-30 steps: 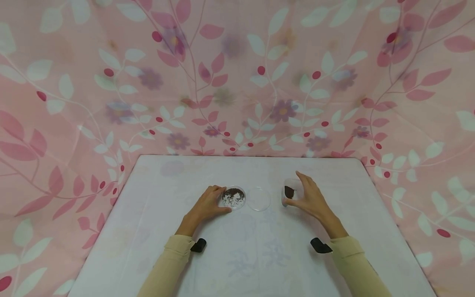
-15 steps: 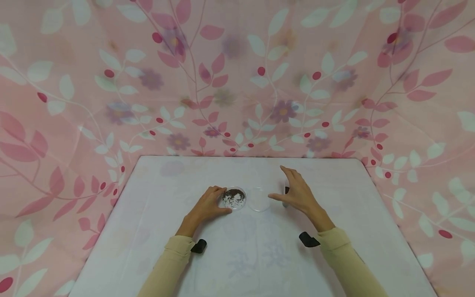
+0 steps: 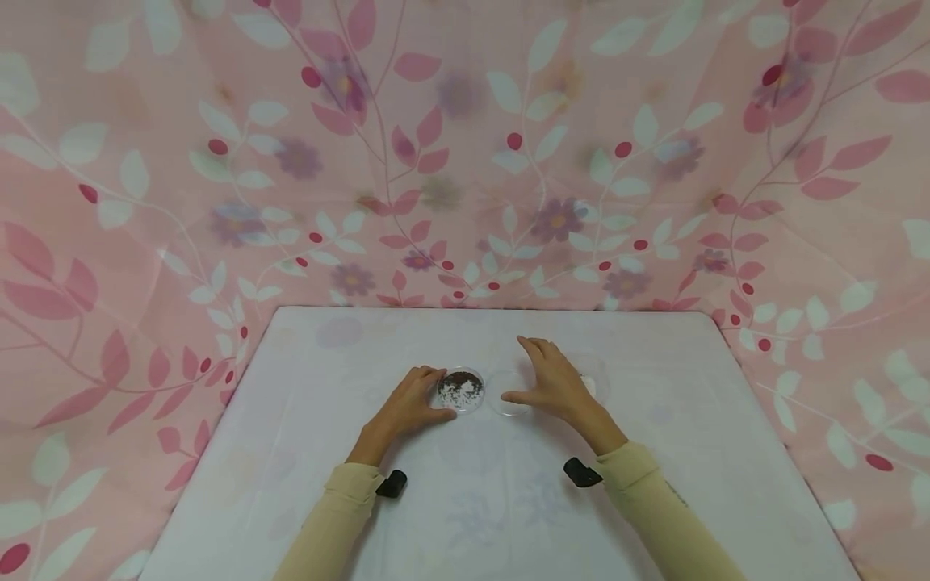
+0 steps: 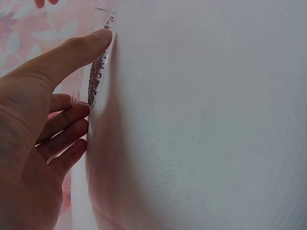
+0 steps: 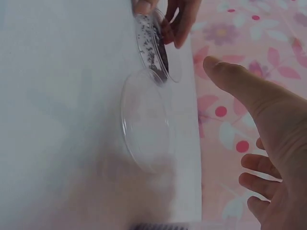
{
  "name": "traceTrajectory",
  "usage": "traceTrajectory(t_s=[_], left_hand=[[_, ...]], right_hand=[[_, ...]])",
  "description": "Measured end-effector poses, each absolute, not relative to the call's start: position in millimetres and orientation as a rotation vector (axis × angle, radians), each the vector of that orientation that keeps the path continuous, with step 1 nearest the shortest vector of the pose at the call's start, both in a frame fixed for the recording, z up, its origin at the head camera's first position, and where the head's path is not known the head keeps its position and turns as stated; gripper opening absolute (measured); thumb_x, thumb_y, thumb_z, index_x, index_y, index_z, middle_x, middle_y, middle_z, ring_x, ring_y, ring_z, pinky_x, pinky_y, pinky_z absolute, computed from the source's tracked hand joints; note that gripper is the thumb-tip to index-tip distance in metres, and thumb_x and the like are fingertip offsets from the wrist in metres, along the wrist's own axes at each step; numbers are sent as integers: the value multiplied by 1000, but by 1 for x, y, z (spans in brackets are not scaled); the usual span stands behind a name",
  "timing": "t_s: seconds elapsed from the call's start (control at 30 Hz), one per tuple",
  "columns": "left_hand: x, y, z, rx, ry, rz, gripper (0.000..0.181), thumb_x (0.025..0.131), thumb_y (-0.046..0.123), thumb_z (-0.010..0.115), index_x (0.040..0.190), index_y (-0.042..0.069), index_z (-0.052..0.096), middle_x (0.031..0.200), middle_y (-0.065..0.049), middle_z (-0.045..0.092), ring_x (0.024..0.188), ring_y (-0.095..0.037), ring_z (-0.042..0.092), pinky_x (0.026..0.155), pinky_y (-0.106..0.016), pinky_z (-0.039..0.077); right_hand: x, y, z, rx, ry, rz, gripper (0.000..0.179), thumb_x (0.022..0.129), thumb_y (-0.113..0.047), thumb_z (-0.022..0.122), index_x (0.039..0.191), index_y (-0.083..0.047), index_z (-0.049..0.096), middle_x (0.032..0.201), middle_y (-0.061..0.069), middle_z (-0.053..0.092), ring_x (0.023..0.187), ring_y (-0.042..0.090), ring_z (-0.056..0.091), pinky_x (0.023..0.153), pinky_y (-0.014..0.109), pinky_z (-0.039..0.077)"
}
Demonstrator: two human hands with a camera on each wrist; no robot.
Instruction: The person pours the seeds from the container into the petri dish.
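My left hand [image 3: 407, 406] holds a clear round petri dish [image 3: 461, 390] by its rim, thumb on the near side and fingers on the far side. Dark brown granules [image 4: 97, 76] lie unevenly over the dish's bottom. Beside it on the right lies an empty clear petri dish lid [image 5: 144, 120], flat on the table. Over that lid hovers my right hand [image 3: 558, 389], thumb and fingers spread wide with nothing between them. In the head view the hand hides part of the lid.
A clear container [image 3: 597, 379] stands just right of my right hand, partly covered by it; its contents are hidden. The table [image 3: 465, 500] has a white cloth. A pink floral curtain [image 3: 450, 161] hangs behind its far edge.
My right hand has let go of the clear container and moved left over the lid, fingers spread. The left hand has stayed on the dish.
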State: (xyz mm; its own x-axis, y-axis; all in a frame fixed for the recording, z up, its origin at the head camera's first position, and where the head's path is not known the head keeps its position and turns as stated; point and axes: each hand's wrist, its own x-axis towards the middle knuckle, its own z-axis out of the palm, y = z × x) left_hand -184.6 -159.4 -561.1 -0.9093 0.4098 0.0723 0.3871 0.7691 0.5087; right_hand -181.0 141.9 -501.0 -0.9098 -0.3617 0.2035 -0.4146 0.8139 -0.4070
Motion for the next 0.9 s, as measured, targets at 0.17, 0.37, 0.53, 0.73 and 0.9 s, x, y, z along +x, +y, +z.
traceTrajectory(t_s=[0.17, 0.37, 0.53, 0.73, 0.9], left_hand=[[-184, -159, -561, 663, 2915, 832, 83, 72, 52, 83, 139, 11, 55, 127, -4, 60, 121, -21, 53, 106, -40, 45], [-184, -159, -561, 665, 2922, 833, 83, 72, 51, 83, 139, 11, 55, 126, -4, 60, 120, -21, 54, 105, -40, 45], [-185, -159, -560, 669, 2928, 823, 84, 72, 51, 83, 139, 11, 55, 127, -4, 60, 121, -21, 54, 105, -41, 46], [-184, -158, -560, 677, 2923, 835, 83, 73, 51, 83, 140, 11, 54, 128, -4, 60, 122, -22, 53, 106, -41, 46], [-183, -159, -560, 659, 2929, 818, 83, 72, 51, 83, 139, 11, 55, 128, -4, 60, 122, -21, 53, 106, -41, 45]], right_hand=[[-180, 130, -508, 632, -2947, 671, 110, 65, -63, 83, 151, -11, 37, 144, 14, 48, 131, 33, 49, 106, 51, 45], [-178, 119, -517, 647, -3003, 655, 108, 64, -62, 84, 150, -14, 40, 144, 12, 48, 128, 34, 52, 100, 52, 48], [-178, 116, -524, 650, -3044, 642, 105, 63, -60, 84, 147, -13, 44, 144, 12, 49, 129, 33, 50, 103, 51, 45], [-178, 115, -533, 635, -3105, 553, 100, 67, -63, 81, 147, -15, 44, 143, 10, 49, 129, 30, 50, 104, 49, 45], [-176, 114, -535, 670, -3099, 560, 93, 69, -59, 81, 145, -16, 48, 141, 12, 51, 126, 32, 52, 102, 51, 46]])
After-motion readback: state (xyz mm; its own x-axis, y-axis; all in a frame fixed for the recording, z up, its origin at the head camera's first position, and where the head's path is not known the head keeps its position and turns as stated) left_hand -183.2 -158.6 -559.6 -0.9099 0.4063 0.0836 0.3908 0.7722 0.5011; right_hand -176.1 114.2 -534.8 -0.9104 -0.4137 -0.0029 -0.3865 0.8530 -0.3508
